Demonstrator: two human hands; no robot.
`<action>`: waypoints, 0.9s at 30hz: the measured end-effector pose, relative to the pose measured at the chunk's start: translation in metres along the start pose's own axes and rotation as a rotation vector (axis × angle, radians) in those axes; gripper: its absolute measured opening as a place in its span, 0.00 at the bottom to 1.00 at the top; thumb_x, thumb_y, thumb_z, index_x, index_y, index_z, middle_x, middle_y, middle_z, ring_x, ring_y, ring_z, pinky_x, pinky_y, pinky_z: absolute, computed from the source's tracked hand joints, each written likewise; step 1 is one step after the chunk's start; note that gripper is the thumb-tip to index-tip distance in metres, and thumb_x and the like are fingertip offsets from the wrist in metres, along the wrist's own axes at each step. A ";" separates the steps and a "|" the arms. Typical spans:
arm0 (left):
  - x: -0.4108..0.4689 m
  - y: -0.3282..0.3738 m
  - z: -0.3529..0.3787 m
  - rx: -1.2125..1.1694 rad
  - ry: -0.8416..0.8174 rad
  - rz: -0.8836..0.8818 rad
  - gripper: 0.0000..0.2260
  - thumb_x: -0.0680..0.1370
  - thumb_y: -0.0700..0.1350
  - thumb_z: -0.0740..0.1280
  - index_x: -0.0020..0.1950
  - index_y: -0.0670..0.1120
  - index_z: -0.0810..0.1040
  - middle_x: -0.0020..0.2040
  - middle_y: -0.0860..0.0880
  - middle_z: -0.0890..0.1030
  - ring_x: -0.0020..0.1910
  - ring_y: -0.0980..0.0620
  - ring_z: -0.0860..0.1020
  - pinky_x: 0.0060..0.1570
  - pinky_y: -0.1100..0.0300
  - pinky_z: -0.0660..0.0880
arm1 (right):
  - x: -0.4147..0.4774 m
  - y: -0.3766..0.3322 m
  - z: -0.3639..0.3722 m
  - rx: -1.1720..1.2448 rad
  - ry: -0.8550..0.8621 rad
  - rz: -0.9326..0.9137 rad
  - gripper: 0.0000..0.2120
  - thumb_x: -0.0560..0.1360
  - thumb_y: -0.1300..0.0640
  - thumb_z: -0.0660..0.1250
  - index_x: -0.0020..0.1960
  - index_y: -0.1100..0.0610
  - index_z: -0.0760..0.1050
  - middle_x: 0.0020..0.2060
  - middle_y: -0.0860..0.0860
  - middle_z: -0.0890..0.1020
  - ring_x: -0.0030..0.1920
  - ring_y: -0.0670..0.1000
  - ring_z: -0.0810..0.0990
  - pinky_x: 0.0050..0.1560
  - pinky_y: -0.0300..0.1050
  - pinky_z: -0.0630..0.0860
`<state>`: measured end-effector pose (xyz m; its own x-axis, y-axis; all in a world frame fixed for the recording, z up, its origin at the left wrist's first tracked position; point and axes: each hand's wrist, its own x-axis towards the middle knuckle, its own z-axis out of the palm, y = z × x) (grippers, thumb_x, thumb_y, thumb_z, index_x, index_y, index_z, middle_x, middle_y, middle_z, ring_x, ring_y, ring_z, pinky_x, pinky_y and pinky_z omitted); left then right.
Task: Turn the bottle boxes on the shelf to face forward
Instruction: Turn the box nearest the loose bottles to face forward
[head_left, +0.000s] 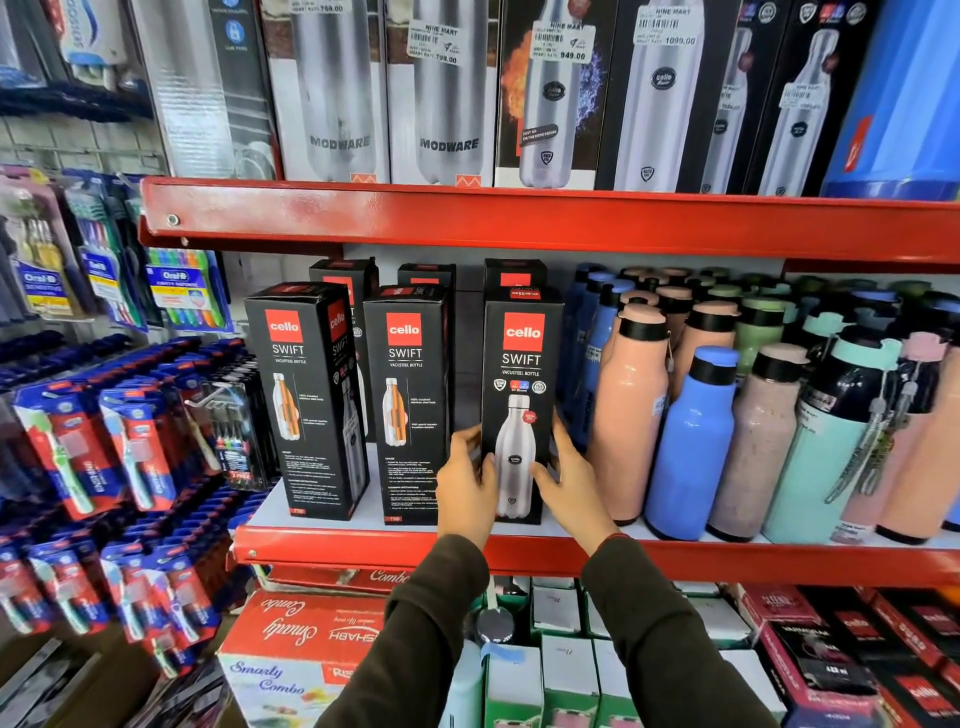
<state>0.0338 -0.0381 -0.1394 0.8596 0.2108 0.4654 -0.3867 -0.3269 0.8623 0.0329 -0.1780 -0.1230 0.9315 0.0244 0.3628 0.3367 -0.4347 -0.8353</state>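
Three black cello SWIFT bottle boxes stand in the front row of the middle red shelf (363, 551). The right box (521, 364) shows its front panel with a steel bottle picture, and both hands clasp its lower part. My left hand (467, 483) presses its left side, my right hand (569, 478) its right side. The middle box (408, 400) shows a panel with an orange cutaway bottle and text. The left box (306, 400) shows the same kind of panel and stands turned at an angle. More black boxes (426, 275) stand behind them.
Loose pink, blue and mint bottles (691, 441) crowd the shelf right of the boxes. Taller steel-bottle boxes (447, 93) fill the shelf above. Toothbrush packs (130, 457) hang on the left. Cartons (306, 634) sit on the shelf below my sleeves.
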 end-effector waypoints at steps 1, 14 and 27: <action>0.000 0.000 0.001 0.000 0.002 -0.003 0.16 0.81 0.39 0.64 0.69 0.46 0.70 0.65 0.46 0.80 0.61 0.58 0.76 0.62 0.62 0.73 | 0.001 0.000 0.000 -0.005 0.003 0.000 0.36 0.79 0.67 0.61 0.79 0.46 0.49 0.75 0.46 0.65 0.70 0.39 0.62 0.73 0.41 0.62; -0.005 0.003 0.001 -0.038 -0.008 -0.046 0.16 0.81 0.39 0.64 0.69 0.45 0.71 0.65 0.46 0.79 0.60 0.59 0.75 0.61 0.64 0.71 | -0.002 0.008 0.006 -0.040 0.101 0.017 0.35 0.77 0.67 0.62 0.78 0.46 0.54 0.73 0.50 0.69 0.73 0.49 0.67 0.74 0.48 0.65; -0.021 0.014 -0.034 -0.127 0.107 0.166 0.12 0.81 0.40 0.62 0.63 0.50 0.77 0.57 0.56 0.81 0.57 0.58 0.79 0.55 0.61 0.78 | -0.036 -0.018 0.029 0.022 0.549 -0.223 0.15 0.74 0.64 0.68 0.58 0.50 0.76 0.48 0.50 0.75 0.47 0.47 0.75 0.50 0.44 0.76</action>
<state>-0.0006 -0.0161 -0.1305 0.7431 0.2623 0.6156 -0.5647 -0.2479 0.7872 -0.0026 -0.1451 -0.1327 0.6325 -0.3585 0.6866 0.5249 -0.4534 -0.7203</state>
